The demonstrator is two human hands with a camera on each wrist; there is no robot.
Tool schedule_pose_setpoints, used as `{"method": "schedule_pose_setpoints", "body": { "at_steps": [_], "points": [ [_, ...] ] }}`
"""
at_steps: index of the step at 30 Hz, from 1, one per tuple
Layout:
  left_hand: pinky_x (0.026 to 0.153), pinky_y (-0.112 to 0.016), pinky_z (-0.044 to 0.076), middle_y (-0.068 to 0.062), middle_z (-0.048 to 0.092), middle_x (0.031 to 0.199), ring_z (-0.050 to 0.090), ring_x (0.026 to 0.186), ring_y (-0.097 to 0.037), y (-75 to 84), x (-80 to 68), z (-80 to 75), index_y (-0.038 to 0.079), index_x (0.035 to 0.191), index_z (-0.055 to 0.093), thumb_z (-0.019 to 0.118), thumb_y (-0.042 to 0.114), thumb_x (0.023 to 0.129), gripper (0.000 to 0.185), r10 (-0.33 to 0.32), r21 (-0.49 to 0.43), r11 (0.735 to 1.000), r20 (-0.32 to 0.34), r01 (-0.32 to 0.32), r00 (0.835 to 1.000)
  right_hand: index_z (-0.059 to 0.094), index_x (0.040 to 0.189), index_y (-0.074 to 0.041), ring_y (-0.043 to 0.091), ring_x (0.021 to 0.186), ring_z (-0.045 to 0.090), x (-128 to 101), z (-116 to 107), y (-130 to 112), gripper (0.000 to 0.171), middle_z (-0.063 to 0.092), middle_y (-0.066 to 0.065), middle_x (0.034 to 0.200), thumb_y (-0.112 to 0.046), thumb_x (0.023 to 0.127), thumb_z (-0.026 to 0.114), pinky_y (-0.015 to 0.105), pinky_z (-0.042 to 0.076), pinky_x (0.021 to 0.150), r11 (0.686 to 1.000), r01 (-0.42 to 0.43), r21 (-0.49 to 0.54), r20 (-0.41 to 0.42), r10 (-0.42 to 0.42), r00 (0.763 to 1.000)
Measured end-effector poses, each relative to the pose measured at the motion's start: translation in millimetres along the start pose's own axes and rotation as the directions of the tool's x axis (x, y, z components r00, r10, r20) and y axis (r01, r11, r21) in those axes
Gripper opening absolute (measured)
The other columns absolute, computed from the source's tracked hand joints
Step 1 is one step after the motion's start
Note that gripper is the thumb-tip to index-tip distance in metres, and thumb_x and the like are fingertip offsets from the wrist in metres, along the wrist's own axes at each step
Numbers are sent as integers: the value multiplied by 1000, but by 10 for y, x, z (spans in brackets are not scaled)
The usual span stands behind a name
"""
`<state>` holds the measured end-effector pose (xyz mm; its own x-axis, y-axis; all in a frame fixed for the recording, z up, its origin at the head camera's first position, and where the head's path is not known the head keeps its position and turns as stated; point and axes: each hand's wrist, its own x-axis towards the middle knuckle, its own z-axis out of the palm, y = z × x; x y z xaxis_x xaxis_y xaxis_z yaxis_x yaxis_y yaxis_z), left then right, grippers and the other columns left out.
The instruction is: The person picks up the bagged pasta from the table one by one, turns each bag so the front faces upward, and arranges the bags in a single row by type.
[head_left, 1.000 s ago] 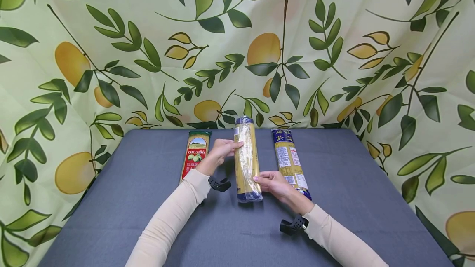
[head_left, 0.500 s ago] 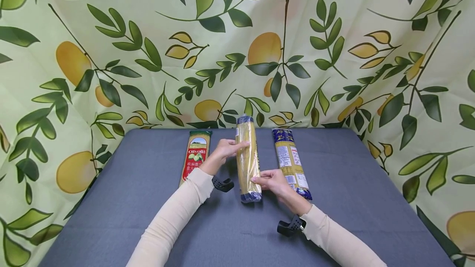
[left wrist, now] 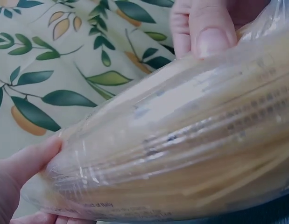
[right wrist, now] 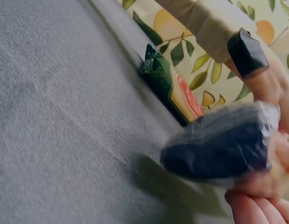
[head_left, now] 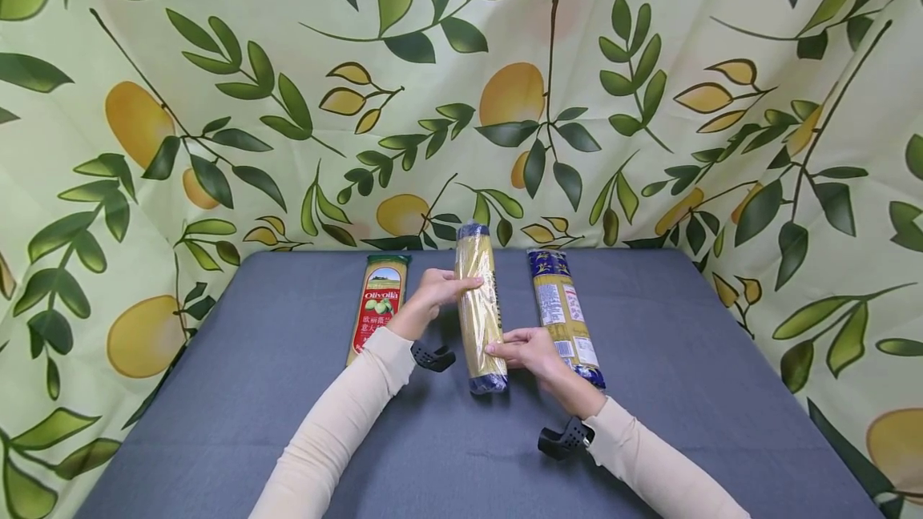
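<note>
Your backdrop cloth [head_left: 649, 102], printed with leaves and lemons, fills the upper half of the head view and its side edges. Below it the grey surface [head_left: 252, 423] takes the lower centre.

Three long packets lie lengthwise near the surface's far edge. The middle spaghetti packet [head_left: 479, 307], clear wrap with dark blue ends, sits centre frame and appears raised off the surface. The red Olivolla packet [head_left: 378, 307] lies flat to its left. The blue-labelled packet [head_left: 562, 315] lies flat to its right.

Your left hand [head_left: 436, 295] holds the middle packet at its upper half, fingers [left wrist: 202, 28] curled over the top and thumb underneath. Your right hand [head_left: 526, 349] holds the packet's lower part, near the dark end cap [right wrist: 219, 147], fingers narrow around it.

Black wrist mounts show below each cream sleeve. In the right wrist view your right fingers are cut off at the lower right corner. The left wrist view is filled by the wrap, so the label print cannot be read. The blue-labelled packet's near end is partly hidden behind your right hand.

Compared with half a second ago, the middle packet has turned slightly in your grip. Both hands keep nearly the same places.
</note>
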<state>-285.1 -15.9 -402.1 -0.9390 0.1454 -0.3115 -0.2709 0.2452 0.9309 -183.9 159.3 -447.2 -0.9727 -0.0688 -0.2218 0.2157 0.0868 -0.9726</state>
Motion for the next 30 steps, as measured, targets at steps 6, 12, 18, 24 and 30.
{"method": "schedule_pose_setpoints", "body": {
  "at_steps": [6, 12, 18, 24, 30],
  "points": [
    [107, -42, 46, -14, 74, 101, 68, 85, -15, -18, 3, -23, -2, 113, 67, 78, 27, 80, 45, -13, -47, 999, 36, 15, 999, 62, 113, 11, 5, 74, 70, 20, -112, 73, 36, 73, -8, 80, -14, 87, 69, 23, 61, 76, 997, -17, 81, 171, 3, 985],
    [113, -48, 39, -13, 75, 105, 70, 83, -13, -25, -17, -47, 3, 110, 70, 76, 29, 82, 39, -26, -71, 997, 64, 30, 998, 63, 107, -7, 4, 86, 69, 47, -157, 174, 19, 72, -11, 87, -21, 96, 59, 22, 58, 82, 981, -67, 185, 333, 1, 943],
    [107, -45, 48, -17, 73, 108, 69, 80, -12, 21, -5, -19, -4, 116, 65, 74, 22, 84, 42, -10, -131, 991, 76, 20, 997, 63, 99, -17, 4, 90, 69, 47, -140, 189, 10, 74, -10, 91, -22, 98, 54, 20, 57, 84, 953, -86, 291, 440, -53, 896],
    [104, -41, 51, -21, 69, 116, 68, 80, -13, 50, -10, -14, -6, 122, 61, 74, 17, 85, 45, -19, -173, 984, 77, 32, 997, 64, 102, -12, 5, 87, 70, 47, -111, 154, 12, 75, -10, 88, -20, 95, 59, 21, 58, 82, 959, -59, 278, 408, -62, 911],
    [106, -41, 50, -22, 65, 124, 67, 85, -14, 63, -10, -43, -3, 124, 60, 75, 15, 83, 47, -41, -196, 979, 81, 56, 996, 65, 99, -10, 4, 81, 71, 49, -82, 114, 10, 74, -10, 82, -17, 93, 62, 21, 59, 78, 970, -64, 236, 333, -19, 943]
  ]
}}
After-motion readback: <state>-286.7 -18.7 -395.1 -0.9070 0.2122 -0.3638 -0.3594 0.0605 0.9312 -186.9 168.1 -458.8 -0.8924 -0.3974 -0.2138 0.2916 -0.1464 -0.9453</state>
